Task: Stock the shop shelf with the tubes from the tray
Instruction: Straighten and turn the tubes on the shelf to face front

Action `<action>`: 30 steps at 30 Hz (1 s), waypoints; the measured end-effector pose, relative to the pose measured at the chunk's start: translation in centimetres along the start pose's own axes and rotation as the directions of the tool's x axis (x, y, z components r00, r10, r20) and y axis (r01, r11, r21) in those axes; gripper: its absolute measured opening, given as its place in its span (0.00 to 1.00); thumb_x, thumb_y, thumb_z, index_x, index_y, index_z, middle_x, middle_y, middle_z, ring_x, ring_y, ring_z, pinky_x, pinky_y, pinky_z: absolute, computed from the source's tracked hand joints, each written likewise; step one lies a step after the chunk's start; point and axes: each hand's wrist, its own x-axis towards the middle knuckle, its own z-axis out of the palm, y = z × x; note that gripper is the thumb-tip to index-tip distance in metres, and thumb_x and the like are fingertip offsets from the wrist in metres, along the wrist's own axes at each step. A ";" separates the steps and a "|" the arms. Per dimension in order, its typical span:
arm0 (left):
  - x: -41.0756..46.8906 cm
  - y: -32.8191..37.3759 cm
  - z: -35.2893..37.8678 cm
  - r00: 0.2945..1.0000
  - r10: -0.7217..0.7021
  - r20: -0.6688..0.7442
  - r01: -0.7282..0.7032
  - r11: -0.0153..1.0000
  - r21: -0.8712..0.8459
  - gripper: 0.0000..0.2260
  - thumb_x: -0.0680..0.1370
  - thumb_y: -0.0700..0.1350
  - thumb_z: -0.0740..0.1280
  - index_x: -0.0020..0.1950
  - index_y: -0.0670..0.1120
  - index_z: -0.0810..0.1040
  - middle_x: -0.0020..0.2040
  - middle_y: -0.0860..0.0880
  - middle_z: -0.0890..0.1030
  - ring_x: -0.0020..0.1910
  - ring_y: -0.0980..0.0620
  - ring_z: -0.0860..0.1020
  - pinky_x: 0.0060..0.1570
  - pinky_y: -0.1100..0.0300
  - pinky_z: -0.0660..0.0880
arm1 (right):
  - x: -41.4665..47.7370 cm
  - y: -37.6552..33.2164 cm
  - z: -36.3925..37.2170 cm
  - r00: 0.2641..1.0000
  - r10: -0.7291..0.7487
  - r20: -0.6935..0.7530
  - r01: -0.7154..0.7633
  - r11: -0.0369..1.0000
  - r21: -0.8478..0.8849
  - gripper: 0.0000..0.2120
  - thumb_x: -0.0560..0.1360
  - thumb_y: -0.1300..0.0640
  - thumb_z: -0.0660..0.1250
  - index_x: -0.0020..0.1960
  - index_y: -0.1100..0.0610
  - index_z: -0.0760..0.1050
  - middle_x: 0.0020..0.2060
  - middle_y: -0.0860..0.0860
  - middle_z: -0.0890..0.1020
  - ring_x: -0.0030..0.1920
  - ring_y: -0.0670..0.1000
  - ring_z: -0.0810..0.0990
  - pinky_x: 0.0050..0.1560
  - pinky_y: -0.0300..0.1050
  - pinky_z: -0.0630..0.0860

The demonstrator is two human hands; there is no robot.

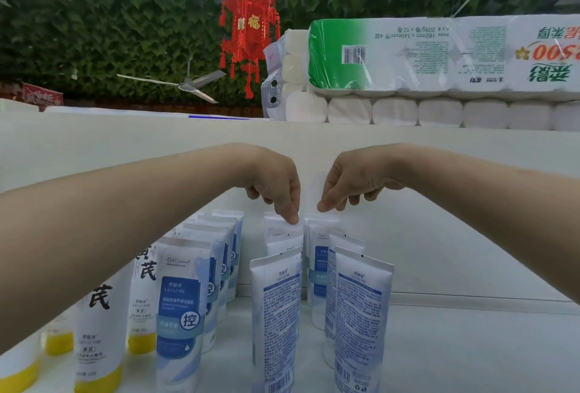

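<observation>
Both hands reach to the back of the white shelf point(439, 345), where the blue and white tubes stand on their caps. The left hand point(276, 185) pinches the flat top edge of a back tube point(284, 232) between thumb and finger. The right hand point(351, 185) has its finger and thumb pressed together just above the tube beside it point(318, 254). I cannot tell if it really holds that tube or only touches it. Holding a tube by its thin top probably lets the hands set it straight without knocking the others over.

In front of the back tubes stand two more tubes point(276, 314) with their small-print sides facing out. To the left of the back tubes is a neat row of blue tubes point(182, 304), labels facing forward so shoppers can read them. Further left are tubes with yellow caps point(100, 345). The tray is not in view. Above the back tubes, packs of toilet paper point(439, 56) sit on top of the shelf unit.
</observation>
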 end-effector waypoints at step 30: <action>-4.2 0.4 -1.4 0.962 0.057 0.267 -0.010 0.985 -0.173 0.12 0.80 0.46 0.65 0.57 0.42 0.83 0.48 0.47 0.85 0.38 0.55 0.75 0.38 0.65 0.72 | -4.0 0.1 -1.5 0.914 -0.103 0.393 0.073 0.993 0.091 0.12 0.78 0.55 0.67 0.58 0.58 0.83 0.54 0.54 0.85 0.48 0.47 0.79 0.47 0.41 0.72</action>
